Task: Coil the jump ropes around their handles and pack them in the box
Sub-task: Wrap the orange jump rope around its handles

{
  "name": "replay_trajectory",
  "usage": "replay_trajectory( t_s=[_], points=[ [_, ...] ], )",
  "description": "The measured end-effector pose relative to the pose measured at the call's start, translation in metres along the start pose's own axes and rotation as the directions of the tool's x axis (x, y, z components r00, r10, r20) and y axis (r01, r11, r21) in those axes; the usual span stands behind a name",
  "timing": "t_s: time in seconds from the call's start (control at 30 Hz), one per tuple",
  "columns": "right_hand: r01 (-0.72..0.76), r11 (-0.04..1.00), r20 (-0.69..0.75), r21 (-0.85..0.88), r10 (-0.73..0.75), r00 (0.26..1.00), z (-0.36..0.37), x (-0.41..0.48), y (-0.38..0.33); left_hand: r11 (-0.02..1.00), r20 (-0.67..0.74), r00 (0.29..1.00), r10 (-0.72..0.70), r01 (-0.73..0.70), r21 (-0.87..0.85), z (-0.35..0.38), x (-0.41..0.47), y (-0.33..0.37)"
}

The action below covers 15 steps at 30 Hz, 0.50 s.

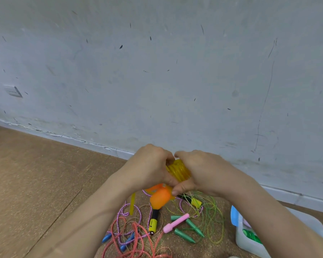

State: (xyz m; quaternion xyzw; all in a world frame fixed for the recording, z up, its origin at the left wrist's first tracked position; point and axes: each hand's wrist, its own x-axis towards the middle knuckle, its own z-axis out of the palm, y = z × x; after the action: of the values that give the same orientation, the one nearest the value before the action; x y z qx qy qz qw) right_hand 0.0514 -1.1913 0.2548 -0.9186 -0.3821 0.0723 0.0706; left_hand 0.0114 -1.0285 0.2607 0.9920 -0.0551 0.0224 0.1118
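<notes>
Scuffed wall [157, 71] meets brown floor [35, 174]; left hand [149, 164] and right hand [203, 170] both close their grip round the yellow rope coil [177, 170] above its orange handle [159, 199], over loose ropes [131, 231].

The left hand [149, 164] and right hand [203, 170] are gripping one yellow translucent rope coil [178, 171] with two orange plastic handles [159, 199]. Below them, three green cone-shaped handles [194, 228], two black-and-yellow handles [153, 222], one pink plastic handle [175, 223] and three blue handle tips [106, 238] are lying.
</notes>
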Motion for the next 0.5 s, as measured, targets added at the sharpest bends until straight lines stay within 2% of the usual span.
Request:
replay_trajectory(
  t_s=[0.1, 0.23, 0.33, 0.43, 0.5],
  points=[
    [0.053, 0.998, 0.034, 0.043, -0.055, 0.998, 0.002, 0.003, 0.002, 0.994, 0.032, 0.999, 0.007, -0.003, -0.105, 0.001, -0.001, -0.004],
    [0.074, 0.996, 0.063, 0.052, -0.077, 0.995, 0.008, 0.004, 0.000, 0.990, 0.076, 0.997, 0.009, 0.002, -0.138, 0.001, -0.002, -0.010],
    [0.126, 0.991, 0.034, -0.043, -0.125, 0.992, 0.011, 0.004, -0.004, 0.970, 0.155, 0.988, -0.010, 0.048, -0.239, 0.001, -0.001, -0.017],
    [0.161, 0.986, -0.038, -0.038, -0.163, 0.986, 0.011, 0.003, -0.006, 0.893, 0.230, 0.973, 0.012, 0.093, -0.441, -0.002, -0.001, -0.027],
    [0.189, 0.982, -0.078, -0.022, -0.190, 0.979, 0.011, 0.000, -0.006, 0.780, 0.286, 0.957, 0.036, 0.152, -0.607, -0.003, -0.001, -0.037]
  ],
)
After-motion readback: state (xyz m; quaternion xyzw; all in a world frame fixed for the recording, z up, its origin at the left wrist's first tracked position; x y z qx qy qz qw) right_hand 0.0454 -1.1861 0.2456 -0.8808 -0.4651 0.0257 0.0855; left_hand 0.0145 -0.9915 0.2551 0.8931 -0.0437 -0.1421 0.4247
